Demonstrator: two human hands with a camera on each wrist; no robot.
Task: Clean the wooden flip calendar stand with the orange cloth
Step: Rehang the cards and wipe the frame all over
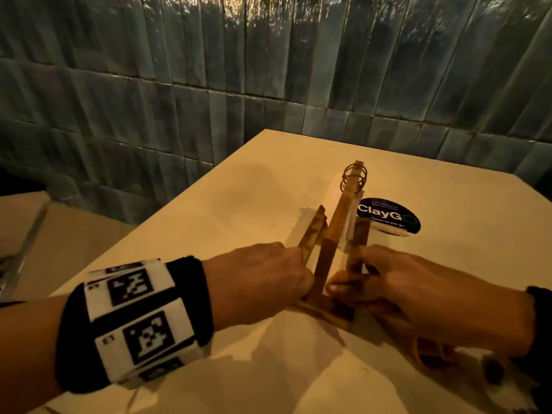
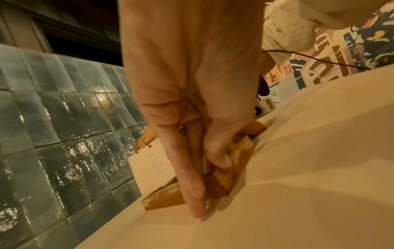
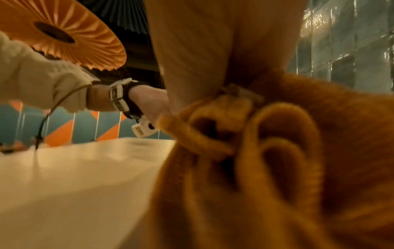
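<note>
The wooden flip calendar stand [image 1: 331,234] stands on the pale table [image 1: 227,210], its wire rings at the top and white cards hanging on both sides. My left hand [image 1: 268,279] grips the stand's near left foot; in the left wrist view its thumb and fingers [image 2: 215,160] curl round the wooden base [image 2: 168,198]. My right hand [image 1: 418,294] holds the orange cloth [image 3: 277,160] bunched under its palm, and its fingers press against the stand's right post. A fold of the cloth [image 1: 433,351] trails from under that hand.
A round dark sticker with white lettering [image 1: 388,218] lies on the table just behind the stand. A blue-grey tiled wall [image 1: 268,70] runs close behind the table's far edge. Another pale surface [image 1: 21,222] sits to the left across a gap.
</note>
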